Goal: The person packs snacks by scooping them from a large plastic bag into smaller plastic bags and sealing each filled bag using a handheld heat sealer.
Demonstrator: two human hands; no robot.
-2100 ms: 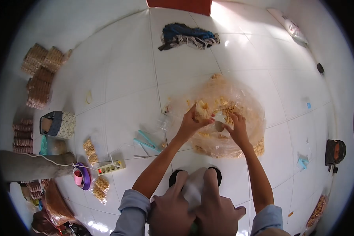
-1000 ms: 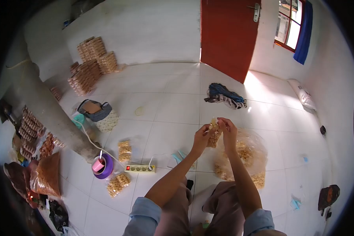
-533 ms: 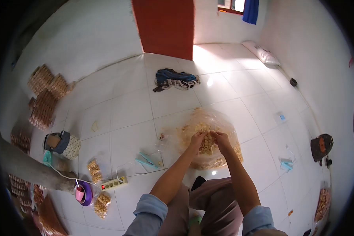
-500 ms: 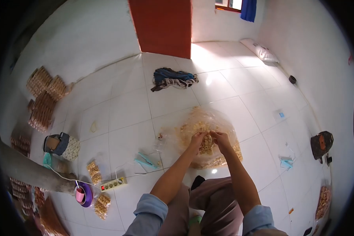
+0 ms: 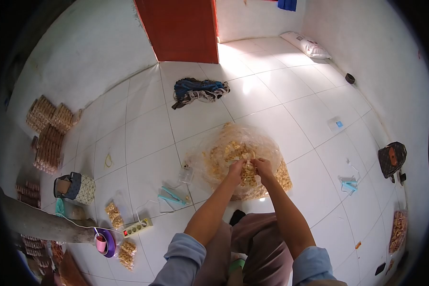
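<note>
A large clear plastic bag [image 5: 209, 148] full of pale yellow-brown crunchy snack pieces [image 5: 233, 150] lies on the floor in front of my knees. Both hands are close together over its middle. My left hand [image 5: 236, 168] is closed, its fingertips pinching thin clear plastic. Opposite it, my right hand [image 5: 263, 167] pinches the plastic too. Snack pieces show between and just below the hands. Whether the pinched plastic is a separate small bag or part of the large one, I cannot tell.
To the left lie a teal hand sealer [image 5: 172, 195], a power strip [image 5: 138, 228], filled snack packets [image 5: 127, 254] and a purple bowl [image 5: 108, 243]. Stacked packs [image 5: 47, 148] line the left wall. Another teal tool [image 5: 349, 186] and a brown backpack [image 5: 392, 161] are at right. Crumpled cloth [image 5: 200, 90] lies ahead.
The camera view has tilted and shifted slightly, so the room appears displaced. Both hands stay together over the large bag, still closed on the plastic.
</note>
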